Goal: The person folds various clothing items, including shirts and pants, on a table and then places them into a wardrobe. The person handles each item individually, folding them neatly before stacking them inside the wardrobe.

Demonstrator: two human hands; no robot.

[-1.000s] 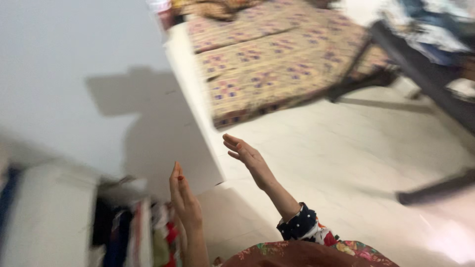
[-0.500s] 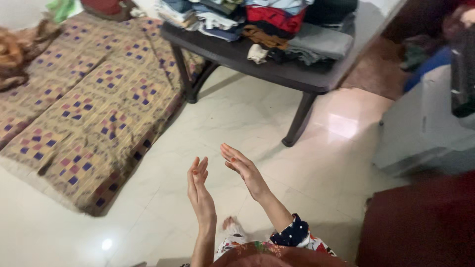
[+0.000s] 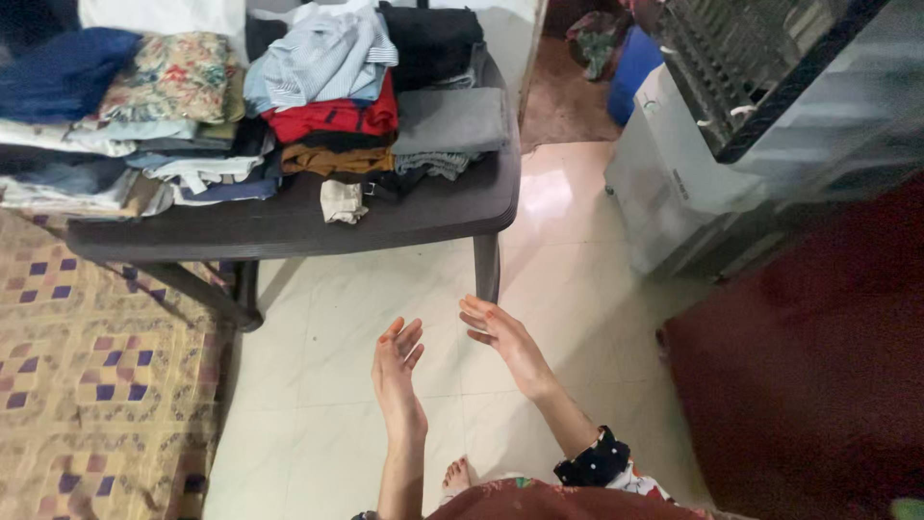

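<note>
While both my hands hang bare over the pale tiled floor (image 3: 366, 318), my left hand (image 3: 397, 374) and right hand (image 3: 503, 335) are open-palmed, fingers spread, gripping nothing; the dark plastic tabletop (image 3: 385, 217) with folded clothes stacks (image 3: 327, 87) stands just ahead, apart.

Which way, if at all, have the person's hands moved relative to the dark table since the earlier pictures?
Yes. The left hand and right hand, both empty and open, now sit just below the dark table edge, closer than half a second ago, though the camera also turned.
</note>
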